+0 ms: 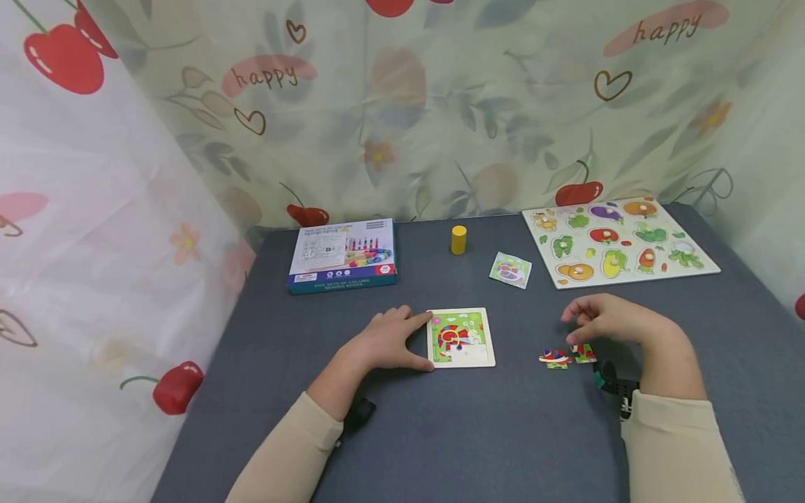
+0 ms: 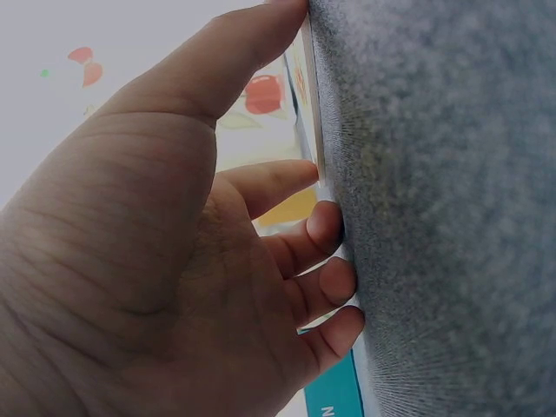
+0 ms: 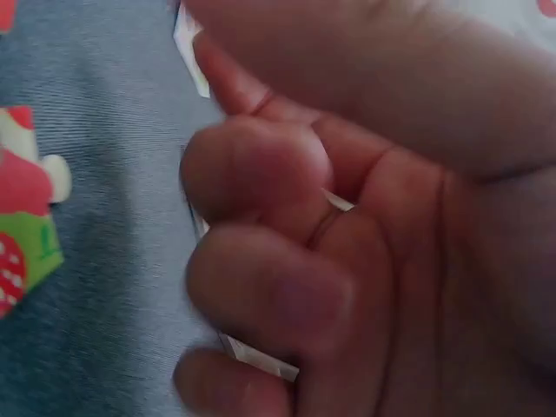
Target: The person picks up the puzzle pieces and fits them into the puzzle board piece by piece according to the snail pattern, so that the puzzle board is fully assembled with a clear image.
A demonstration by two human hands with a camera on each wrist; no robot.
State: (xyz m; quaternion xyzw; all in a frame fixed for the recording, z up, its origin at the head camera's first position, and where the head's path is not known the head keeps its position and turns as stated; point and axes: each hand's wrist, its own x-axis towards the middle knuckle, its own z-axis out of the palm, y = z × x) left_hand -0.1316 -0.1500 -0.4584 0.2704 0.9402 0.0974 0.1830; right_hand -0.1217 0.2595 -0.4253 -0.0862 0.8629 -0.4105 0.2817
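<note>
A small square puzzle board (image 1: 470,355) with a pale wooden rim lies on the table, most of its red, green and blue picture filled and its lower right bare. My left hand (image 1: 393,340) rests at its left side, index fingertip at the upper corner and thumb at the lower one. In the left wrist view that hand's other fingers (image 2: 326,282) bend against the cloth. My right hand (image 1: 619,323) hovers with loosely bent fingers over two loose jigsaw pieces, a left one (image 1: 555,359) and a right one (image 1: 585,354). In the right wrist view a jigsaw piece (image 3: 22,208) lies apart from the fingers.
Behind the left hand lies a flat boxed game (image 1: 342,256). A yellow cylinder (image 1: 459,239) stands at the back middle, near a small picture card (image 1: 511,270). The large vegetable puzzle board (image 1: 619,243) fills the back right. Printed curtains (image 1: 402,119) enclose the grey table (image 1: 478,433).
</note>
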